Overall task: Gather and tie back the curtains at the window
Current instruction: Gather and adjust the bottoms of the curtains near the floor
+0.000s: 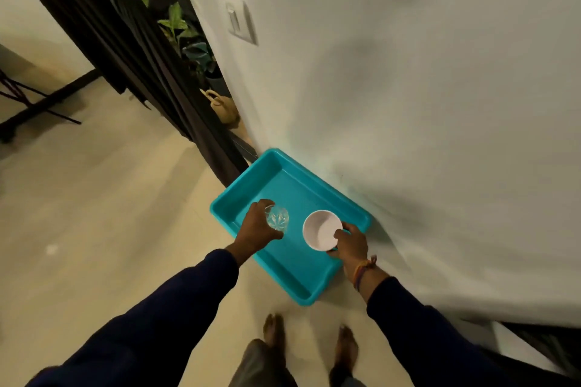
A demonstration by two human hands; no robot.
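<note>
Left hand [256,226] grips a clear cut-glass tumbler [278,218] from above, fingers partly hiding it; right hand [349,240] pinches the rim of a white round bowl [320,229]. Both are over a turquoise plastic tray [283,179] on the floor by the wall. Dark pleated curtains [125,41] hang upper left w/ top cut off, blurred green plants [176,22] behind.
</note>
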